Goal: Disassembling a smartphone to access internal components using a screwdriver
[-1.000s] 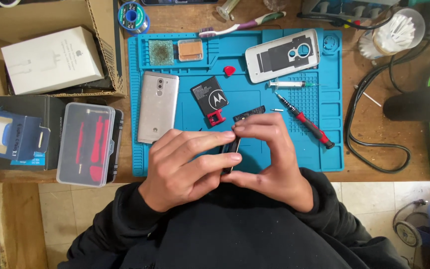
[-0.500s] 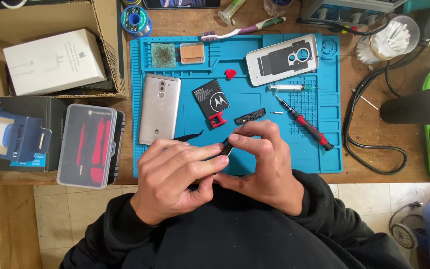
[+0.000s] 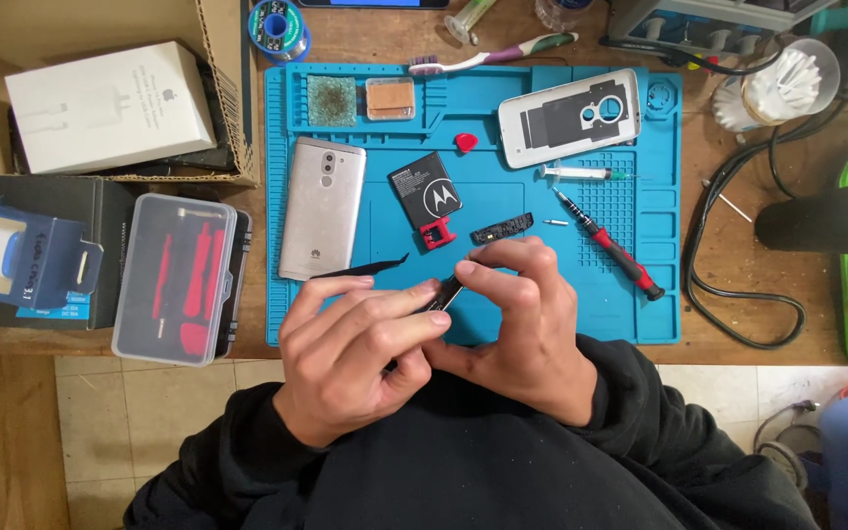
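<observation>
Grip: a small dark part [image 3: 449, 291] is pinched shut between left hand [image 3: 360, 358] and right hand [image 3: 527, 324].
Place: above blue mat [image 3: 365, 211]; battery [image 3: 427, 188] just beyond.
Advice: pressure is best kept light, part held low.

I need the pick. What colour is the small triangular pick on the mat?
Red pick, head view.

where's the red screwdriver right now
In the head view the red screwdriver lies slanted on the right part of the blue mat, just below the syringe and up-right of the right hand.
</observation>
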